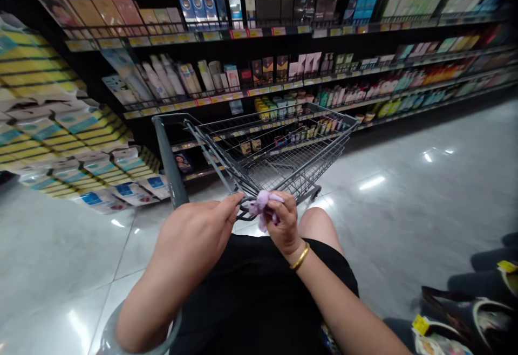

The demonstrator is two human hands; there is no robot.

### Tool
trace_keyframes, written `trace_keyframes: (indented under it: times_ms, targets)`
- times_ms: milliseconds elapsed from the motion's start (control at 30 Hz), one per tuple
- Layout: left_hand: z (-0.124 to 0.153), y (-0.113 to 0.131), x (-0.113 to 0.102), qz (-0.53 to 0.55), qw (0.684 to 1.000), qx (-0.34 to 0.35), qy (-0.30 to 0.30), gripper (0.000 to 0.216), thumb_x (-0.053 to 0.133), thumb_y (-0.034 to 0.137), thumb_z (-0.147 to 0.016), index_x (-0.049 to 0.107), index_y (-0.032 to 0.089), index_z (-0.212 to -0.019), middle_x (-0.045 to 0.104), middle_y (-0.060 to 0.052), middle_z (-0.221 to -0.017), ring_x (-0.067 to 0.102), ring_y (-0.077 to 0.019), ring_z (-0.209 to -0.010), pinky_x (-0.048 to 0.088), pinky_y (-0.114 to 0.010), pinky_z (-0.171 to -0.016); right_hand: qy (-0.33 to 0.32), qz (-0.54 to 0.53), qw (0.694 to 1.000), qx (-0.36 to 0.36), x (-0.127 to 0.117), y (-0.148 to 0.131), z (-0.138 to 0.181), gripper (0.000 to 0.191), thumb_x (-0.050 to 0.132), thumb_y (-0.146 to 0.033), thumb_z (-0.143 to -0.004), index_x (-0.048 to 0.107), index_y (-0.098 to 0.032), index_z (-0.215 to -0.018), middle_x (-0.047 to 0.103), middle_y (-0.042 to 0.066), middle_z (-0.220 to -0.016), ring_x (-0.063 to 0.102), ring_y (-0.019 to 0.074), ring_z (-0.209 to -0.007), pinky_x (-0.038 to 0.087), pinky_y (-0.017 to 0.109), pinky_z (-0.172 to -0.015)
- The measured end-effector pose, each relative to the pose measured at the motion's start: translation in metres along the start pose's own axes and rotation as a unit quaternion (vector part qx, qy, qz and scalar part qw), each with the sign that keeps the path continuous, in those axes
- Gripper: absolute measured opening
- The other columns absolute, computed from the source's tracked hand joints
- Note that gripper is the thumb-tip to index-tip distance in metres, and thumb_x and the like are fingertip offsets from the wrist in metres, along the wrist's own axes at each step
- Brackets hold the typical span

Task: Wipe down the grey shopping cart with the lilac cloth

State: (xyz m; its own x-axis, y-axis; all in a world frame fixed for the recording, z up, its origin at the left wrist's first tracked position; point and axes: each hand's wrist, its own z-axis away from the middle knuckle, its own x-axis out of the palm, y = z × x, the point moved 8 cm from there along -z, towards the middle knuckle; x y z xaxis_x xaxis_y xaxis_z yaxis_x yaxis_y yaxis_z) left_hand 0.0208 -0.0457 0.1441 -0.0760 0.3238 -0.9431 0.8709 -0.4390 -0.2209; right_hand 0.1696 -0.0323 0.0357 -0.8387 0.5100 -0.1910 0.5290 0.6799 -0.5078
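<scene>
A grey metal shopping cart [324,158] stands in front of me, its wire basket tilted away to the right. In my right hand [285,217], fingers closed, is a crumpled light-purple cloth [265,204], pressed against the cart frame's near corner. My left hand [198,231] is closed beside it, thumb and fingers together at a dark metal loop [245,212] of that frame. What the left fingers pinch is hidden. Behind the left hand runs the thick grey cart handle [168,155]. A gold bangle circles my right wrist.
Store shelves [279,31] full of boxes, bottles and tubes run behind the cart. Stacked yellow and white packages [81,144] rise at the left. Dark bins with yellow tags [421,324] sit at the lower right on the shiny grey floor [413,204].
</scene>
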Motion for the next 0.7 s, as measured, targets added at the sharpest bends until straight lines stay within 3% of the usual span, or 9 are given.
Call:
trace_keyframes:
  times_ms: [100, 200, 267, 333, 433, 533, 600, 700]
  targets:
    - [0.001, -0.002, 0.001, 0.004, 1.000, -0.003, 0.007, 0.040, 0.037, 0.037, -0.099, 0.060, 0.028, -0.130, 0.076, -0.005, -0.098, 0.070, -0.0216, -0.075, 0.046, -0.031, -0.066, 0.017, 0.012, 0.998, 0.056, -0.005, 0.014, 0.010, 0.027, 0.056, -0.005, -0.077, 0.062, -0.024, -0.095, 0.061, 0.006, -0.106, 0.057, 0.0224, -0.104, 0.050, 0.046, -0.092]
    - [0.000, -0.002, 0.000, 0.006, 1.000, -0.001, 0.005, 0.037, 0.039, 0.035, -0.098, 0.064, 0.025, -0.123, 0.075, -0.005, -0.092, 0.068, -0.0205, -0.071, 0.045, -0.030, -0.063, 0.001, -0.021, 0.999, 0.028, -0.007, -0.021, -0.007, 0.029, 0.057, -0.006, -0.077, 0.064, -0.026, -0.098, 0.060, 0.005, -0.110, 0.057, 0.0217, -0.105, 0.049, 0.045, -0.095]
    - [0.000, 0.000, 0.000, 0.006, 1.000, 0.003, -0.005, 0.031, 0.042, 0.030, -0.095, 0.069, 0.022, -0.106, 0.073, -0.005, -0.081, 0.066, -0.0206, -0.066, 0.043, -0.030, -0.060, -0.040, -0.042, 0.998, -0.030, -0.001, -0.051, -0.022, 0.032, 0.061, -0.010, -0.078, 0.064, -0.030, -0.102, 0.061, 0.003, -0.115, 0.058, 0.0216, -0.107, 0.050, 0.045, -0.096]
    - [-0.001, 0.002, 0.000, 0.012, 1.000, 0.003, -0.008, 0.026, 0.044, 0.026, -0.092, 0.069, 0.020, -0.093, 0.071, -0.006, -0.075, 0.064, -0.0207, -0.063, 0.041, -0.030, -0.058, -0.049, -0.052, 0.996, -0.059, 0.003, -0.062, -0.029, 0.031, 0.062, -0.011, -0.078, 0.064, -0.030, -0.103, 0.062, 0.003, -0.117, 0.058, 0.0214, -0.108, 0.050, 0.044, -0.096]
    - [-0.001, 0.004, -0.004, 0.030, 0.999, 0.001, 0.013, 0.028, 0.043, 0.027, -0.094, 0.067, 0.020, -0.107, 0.071, -0.005, -0.077, 0.065, -0.0198, -0.065, 0.043, -0.030, -0.060, -0.031, -0.044, 0.998, -0.038, 0.005, -0.042, -0.021, 0.028, 0.061, -0.009, -0.079, 0.063, -0.028, -0.099, 0.064, 0.003, -0.112, 0.058, 0.0209, -0.106, 0.049, 0.044, -0.095]
    - [-0.001, 0.004, -0.006, 0.037, 0.999, -0.007, 0.020, 0.032, 0.041, 0.031, -0.097, 0.064, 0.021, -0.117, 0.071, -0.005, -0.077, 0.066, -0.0198, -0.066, 0.043, -0.030, -0.061, -0.017, -0.036, 0.999, 0.026, 0.002, -0.021, -0.010, 0.025, 0.058, -0.006, -0.079, 0.063, -0.025, -0.095, 0.062, 0.005, -0.109, 0.058, 0.0217, -0.106, 0.048, 0.046, -0.095]
    - [-0.002, 0.005, -0.005, 0.034, 0.999, -0.010, 0.010, 0.029, 0.042, 0.029, -0.096, 0.064, 0.021, -0.113, 0.070, -0.005, -0.074, 0.065, -0.0206, -0.063, 0.042, -0.030, -0.060, -0.018, -0.049, 0.998, 0.039, -0.003, -0.030, -0.011, 0.026, 0.057, -0.005, -0.078, 0.063, -0.025, -0.096, 0.060, 0.006, -0.112, 0.057, 0.0223, -0.108, 0.048, 0.047, -0.095]
    - [-0.001, 0.010, -0.006, 0.040, 0.999, 0.002, 0.013, 0.023, 0.045, 0.022, -0.093, 0.063, 0.020, -0.107, 0.068, -0.004, -0.073, 0.062, -0.0208, -0.060, 0.040, -0.031, -0.058, -0.048, -0.080, 0.996, -0.015, -0.007, -0.067, -0.024, 0.031, 0.059, -0.007, -0.078, 0.064, -0.027, -0.101, 0.059, 0.005, -0.119, 0.056, 0.0227, -0.110, 0.048, 0.047, -0.097]
